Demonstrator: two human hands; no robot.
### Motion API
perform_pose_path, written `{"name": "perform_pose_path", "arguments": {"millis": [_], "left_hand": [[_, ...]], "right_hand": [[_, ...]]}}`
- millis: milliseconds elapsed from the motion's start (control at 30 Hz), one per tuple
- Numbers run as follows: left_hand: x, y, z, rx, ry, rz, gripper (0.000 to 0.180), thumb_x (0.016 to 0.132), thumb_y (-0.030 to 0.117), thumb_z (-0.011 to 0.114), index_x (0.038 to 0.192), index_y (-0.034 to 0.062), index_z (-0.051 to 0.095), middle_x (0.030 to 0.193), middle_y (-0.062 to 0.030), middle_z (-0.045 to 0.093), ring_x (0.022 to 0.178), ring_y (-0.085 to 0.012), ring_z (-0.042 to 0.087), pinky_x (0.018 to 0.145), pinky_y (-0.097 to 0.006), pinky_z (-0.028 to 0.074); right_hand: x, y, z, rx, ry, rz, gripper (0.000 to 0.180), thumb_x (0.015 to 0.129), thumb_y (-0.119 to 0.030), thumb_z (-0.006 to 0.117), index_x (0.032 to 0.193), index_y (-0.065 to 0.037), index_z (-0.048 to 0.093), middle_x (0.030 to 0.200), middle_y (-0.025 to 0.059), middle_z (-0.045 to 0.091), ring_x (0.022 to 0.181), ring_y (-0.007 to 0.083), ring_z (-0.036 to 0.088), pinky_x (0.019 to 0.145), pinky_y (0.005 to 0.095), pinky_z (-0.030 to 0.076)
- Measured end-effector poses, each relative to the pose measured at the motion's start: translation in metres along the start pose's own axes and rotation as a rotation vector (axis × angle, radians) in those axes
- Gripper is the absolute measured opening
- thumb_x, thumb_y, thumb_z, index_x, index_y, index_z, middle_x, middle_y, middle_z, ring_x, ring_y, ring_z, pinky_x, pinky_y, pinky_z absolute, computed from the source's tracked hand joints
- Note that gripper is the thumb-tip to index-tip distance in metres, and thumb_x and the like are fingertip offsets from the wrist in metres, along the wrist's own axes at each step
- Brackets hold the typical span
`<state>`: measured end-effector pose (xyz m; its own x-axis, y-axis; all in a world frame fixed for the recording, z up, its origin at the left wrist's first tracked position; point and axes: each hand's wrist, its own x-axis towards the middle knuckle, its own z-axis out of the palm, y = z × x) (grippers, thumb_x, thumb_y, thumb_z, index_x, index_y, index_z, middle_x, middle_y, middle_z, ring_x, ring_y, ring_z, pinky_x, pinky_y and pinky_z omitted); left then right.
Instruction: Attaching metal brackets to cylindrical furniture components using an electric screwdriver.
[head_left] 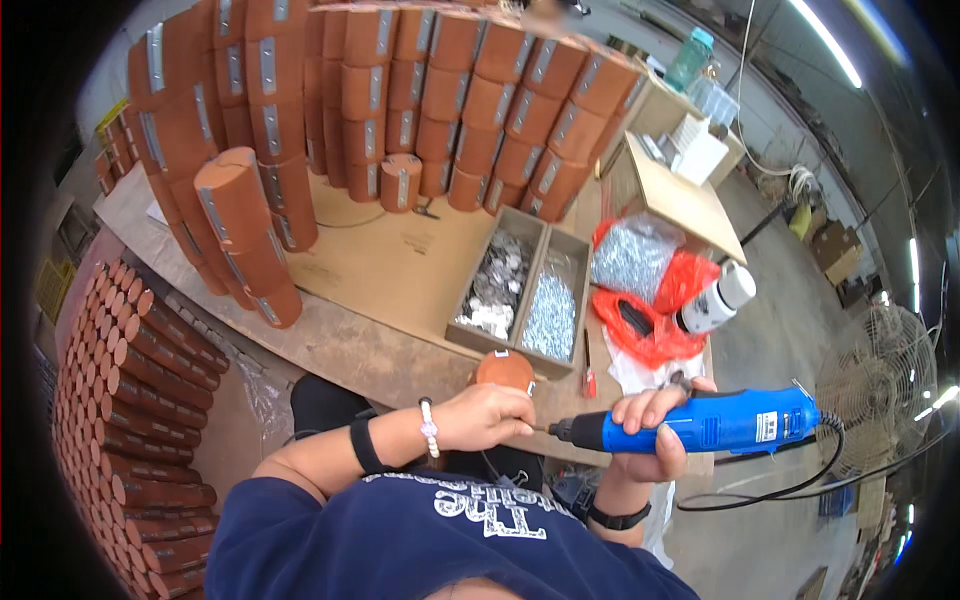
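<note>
My right hand (648,425) is wrapped round a blue electric screwdriver (715,422), which lies nearly level with its black nose to the left. At the tip of its bit, the fingers of my left hand (490,415) are pinched together. Whatever is between them is too small to make out. Just beyond the left hand, at the table's near edge, stands an orange-brown cylinder (506,370), partly hidden by that hand. A two-part wooden tray sits behind it, with flat metal pieces (500,275) in one side and small silvery screws (552,312) in the other.
Stacked cylinders with metal strips (470,110) line the table's back and left. More are piled at lower left (130,400). Right of the tray are a bag of screws (635,258), red plastic bags (650,335), a white bottle (718,298) and a red-handled screwdriver (589,383). A fan (875,370) stands far right.
</note>
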<state>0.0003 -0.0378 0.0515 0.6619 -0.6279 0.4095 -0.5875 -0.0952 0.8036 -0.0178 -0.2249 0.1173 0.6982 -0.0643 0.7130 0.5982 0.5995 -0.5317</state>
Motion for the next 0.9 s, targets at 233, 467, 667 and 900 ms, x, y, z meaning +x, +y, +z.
{"name": "perform_pose_path", "arguments": {"millis": [233, 467, 667, 900], "left_hand": [[0.002, 0.004, -0.007, -0.139, -0.023, -0.114, 0.008, 0.072, 0.006, 0.060, 0.071, 0.0003, 0.054, 0.069, -0.0073, 0.055, 0.066, -0.0182, 0.053, 0.063, -0.027, 0.042], [0.009, 0.000, -0.007, -0.234, -0.091, -0.132, 0.010, 0.073, 0.007, 0.061, 0.070, -0.0002, 0.054, 0.068, -0.0056, 0.054, 0.066, -0.0144, 0.052, 0.062, -0.026, 0.041], [0.019, 0.006, -0.011, -0.038, 0.007, 0.072, 0.017, 0.070, 0.015, 0.063, 0.067, 0.0017, 0.053, 0.064, -0.0085, 0.053, 0.061, -0.0220, 0.052, 0.055, -0.030, 0.039], [0.020, 0.007, -0.008, -0.044, -0.015, 0.018, 0.018, 0.069, 0.016, 0.064, 0.064, 0.0023, 0.054, 0.061, -0.0074, 0.053, 0.057, -0.0199, 0.051, 0.052, -0.029, 0.038]], "right_hand": [[0.006, -0.001, 0.004, 0.046, 0.003, -0.012, 0.053, 0.072, -0.009, 0.047, 0.119, -0.003, 0.023, 0.069, 0.0093, 0.044, 0.056, 0.0182, 0.048, 0.055, 0.0329, 0.045], [0.007, 0.000, -0.001, 0.071, 0.046, 0.024, 0.059, 0.068, -0.006, 0.050, 0.119, -0.005, 0.021, 0.068, 0.0108, 0.045, 0.054, 0.0212, 0.049, 0.053, 0.0362, 0.045], [0.011, -0.002, 0.001, 0.021, 0.080, -0.032, 0.055, 0.071, -0.011, 0.049, 0.117, -0.003, 0.022, 0.068, 0.0087, 0.044, 0.053, 0.0175, 0.048, 0.052, 0.0321, 0.045], [0.008, -0.004, -0.004, 0.104, 0.114, -0.019, 0.059, 0.068, -0.008, 0.047, 0.120, -0.005, 0.019, 0.069, 0.0093, 0.043, 0.056, 0.0186, 0.048, 0.055, 0.0346, 0.044]]}}
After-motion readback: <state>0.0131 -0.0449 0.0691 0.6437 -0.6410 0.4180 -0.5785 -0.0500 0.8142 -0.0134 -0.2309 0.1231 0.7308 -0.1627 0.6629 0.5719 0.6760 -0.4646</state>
